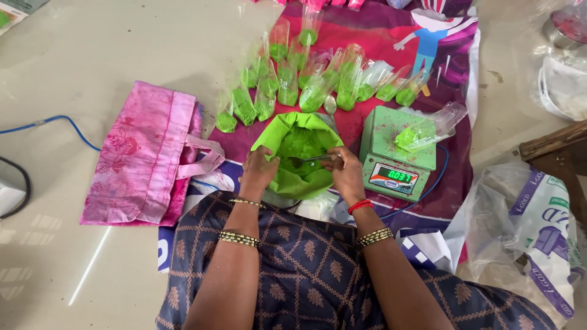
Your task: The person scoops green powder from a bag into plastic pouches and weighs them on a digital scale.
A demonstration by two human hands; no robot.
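From the head view I see the spoon [309,159] lying across the mouth of the green bag [298,153], its handle pinched in my right hand [345,173] and its bowl pointing left toward my left hand [259,170]. Its long axis runs nearly level, left to right. My left hand is closed on the bag's near rim. Both forearms reach forward, wrists bent down. The scale [397,153] stands just right of the bag, a filled pouch [422,131] on it

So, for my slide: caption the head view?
Right hand spoons green powder beside a scale.
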